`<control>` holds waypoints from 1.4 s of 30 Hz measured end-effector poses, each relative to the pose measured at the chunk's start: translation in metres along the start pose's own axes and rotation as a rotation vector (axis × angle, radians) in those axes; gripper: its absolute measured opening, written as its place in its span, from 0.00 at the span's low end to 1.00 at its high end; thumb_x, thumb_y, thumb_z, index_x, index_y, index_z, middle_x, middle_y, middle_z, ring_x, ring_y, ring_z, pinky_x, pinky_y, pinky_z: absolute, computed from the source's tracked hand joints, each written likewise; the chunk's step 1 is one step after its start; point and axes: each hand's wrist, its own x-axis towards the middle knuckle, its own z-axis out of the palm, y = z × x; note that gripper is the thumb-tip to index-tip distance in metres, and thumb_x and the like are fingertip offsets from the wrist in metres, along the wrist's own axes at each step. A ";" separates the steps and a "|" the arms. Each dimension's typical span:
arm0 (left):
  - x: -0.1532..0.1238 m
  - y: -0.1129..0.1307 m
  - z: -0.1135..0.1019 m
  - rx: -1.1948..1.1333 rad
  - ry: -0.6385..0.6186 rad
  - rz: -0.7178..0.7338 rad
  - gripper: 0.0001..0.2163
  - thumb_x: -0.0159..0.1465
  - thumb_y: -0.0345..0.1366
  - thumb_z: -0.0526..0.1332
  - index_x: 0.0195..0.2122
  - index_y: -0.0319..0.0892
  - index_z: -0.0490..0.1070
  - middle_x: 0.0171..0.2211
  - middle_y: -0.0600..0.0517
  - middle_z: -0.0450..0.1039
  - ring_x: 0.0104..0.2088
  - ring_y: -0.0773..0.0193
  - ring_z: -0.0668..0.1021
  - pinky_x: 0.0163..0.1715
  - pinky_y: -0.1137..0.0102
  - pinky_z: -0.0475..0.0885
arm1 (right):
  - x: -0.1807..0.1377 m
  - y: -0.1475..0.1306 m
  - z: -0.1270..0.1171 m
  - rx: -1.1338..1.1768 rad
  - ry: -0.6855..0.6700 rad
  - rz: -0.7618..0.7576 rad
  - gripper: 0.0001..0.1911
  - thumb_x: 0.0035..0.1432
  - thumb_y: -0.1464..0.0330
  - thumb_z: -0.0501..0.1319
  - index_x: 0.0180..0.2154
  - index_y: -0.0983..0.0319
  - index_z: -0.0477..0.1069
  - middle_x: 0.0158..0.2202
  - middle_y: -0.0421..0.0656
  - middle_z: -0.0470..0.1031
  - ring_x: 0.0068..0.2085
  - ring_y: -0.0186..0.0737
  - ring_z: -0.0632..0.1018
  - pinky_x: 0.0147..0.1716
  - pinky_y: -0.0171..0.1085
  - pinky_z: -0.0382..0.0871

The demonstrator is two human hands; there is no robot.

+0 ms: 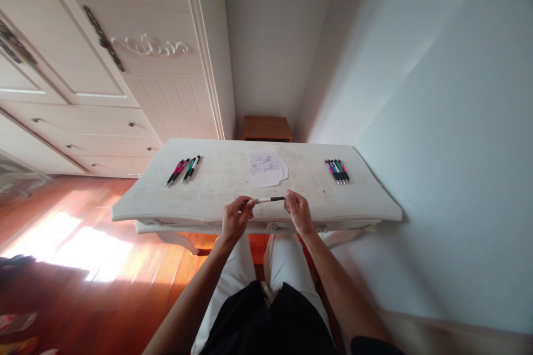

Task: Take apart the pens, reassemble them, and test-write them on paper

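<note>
A pen (270, 199) with a white barrel and a black grip is stretched level between my two hands, above the front part of the white table (216, 199). My left hand (237, 216) pinches its left end. The fingers of my right hand (297, 209) are closed round its black right end, so the tip is hidden. Just beyond the pen lie scribbled paper sheets (265, 167). Off to the left rest a few pink and green pens (177, 172), spaced apart in pairs. On the right, several pens (337, 172) of mixed colours lie side by side in a row.
The table's curved front edge runs below my hands, close to my lap. A white wardrobe (166, 16) stands to the left and a wall (449, 177) borders the right. Behind the table is a small brown wooden stand (267, 127).
</note>
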 end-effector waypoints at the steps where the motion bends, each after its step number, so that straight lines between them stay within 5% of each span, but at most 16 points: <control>1: 0.000 0.002 0.000 -0.014 -0.010 -0.014 0.12 0.64 0.43 0.57 0.30 0.42 0.71 0.16 0.56 0.70 0.18 0.68 0.73 0.24 0.74 0.68 | 0.000 0.000 -0.001 -0.007 -0.004 -0.007 0.24 0.63 0.53 0.51 0.20 0.59 0.53 0.17 0.34 0.52 0.21 0.30 0.55 0.22 0.34 0.51; 9: 0.000 0.008 0.007 -0.025 0.054 -0.167 0.24 0.67 0.49 0.49 0.17 0.42 0.63 0.09 0.57 0.59 0.15 0.68 0.68 0.24 0.73 0.66 | -0.009 0.003 -0.001 -0.007 -0.059 -0.076 0.24 0.64 0.52 0.51 0.22 0.60 0.54 0.19 0.35 0.54 0.23 0.31 0.57 0.24 0.33 0.54; 13: 0.002 0.007 0.008 -0.026 -0.060 -0.121 0.24 0.67 0.49 0.49 0.17 0.41 0.62 0.12 0.55 0.63 0.18 0.69 0.69 0.24 0.74 0.64 | -0.009 0.004 -0.001 0.067 0.008 -0.047 0.24 0.62 0.51 0.52 0.22 0.60 0.55 0.19 0.34 0.54 0.22 0.30 0.57 0.22 0.33 0.53; 16: 0.003 0.005 0.009 -0.147 -0.088 -0.090 0.21 0.68 0.48 0.49 0.25 0.39 0.67 0.18 0.54 0.67 0.18 0.70 0.69 0.22 0.75 0.64 | -0.009 0.010 -0.005 0.085 0.074 -0.001 0.25 0.61 0.50 0.52 0.21 0.60 0.54 0.18 0.34 0.54 0.21 0.30 0.57 0.21 0.32 0.52; 21: 0.006 0.001 0.006 -0.253 -0.047 -0.093 0.17 0.59 0.44 0.63 0.46 0.41 0.68 0.33 0.52 0.72 0.22 0.71 0.73 0.23 0.75 0.70 | -0.009 0.019 -0.011 0.112 0.141 0.072 0.25 0.60 0.50 0.54 0.20 0.60 0.57 0.17 0.35 0.57 0.19 0.29 0.57 0.19 0.32 0.51; 28: 0.008 -0.006 -0.001 -0.158 -0.095 -0.106 0.11 0.58 0.43 0.63 0.32 0.39 0.74 0.24 0.52 0.74 0.23 0.67 0.75 0.27 0.73 0.70 | -0.004 0.014 -0.011 0.111 0.115 0.105 0.25 0.59 0.49 0.55 0.21 0.60 0.59 0.17 0.35 0.60 0.19 0.29 0.60 0.18 0.31 0.53; 34: 0.008 -0.006 -0.008 -0.057 -0.068 -0.094 0.19 0.65 0.47 0.54 0.22 0.40 0.67 0.19 0.53 0.69 0.23 0.68 0.70 0.27 0.74 0.64 | -0.003 0.010 -0.013 0.018 -0.055 0.030 0.22 0.60 0.50 0.55 0.26 0.61 0.67 0.24 0.40 0.71 0.24 0.33 0.69 0.25 0.32 0.64; 42: 0.009 -0.016 -0.004 -0.053 -0.020 -0.175 0.25 0.66 0.51 0.51 0.17 0.40 0.65 0.16 0.54 0.64 0.20 0.68 0.68 0.24 0.73 0.62 | -0.002 0.010 -0.016 -0.048 -0.122 -0.038 0.18 0.62 0.54 0.56 0.30 0.62 0.72 0.25 0.41 0.73 0.26 0.34 0.70 0.28 0.33 0.65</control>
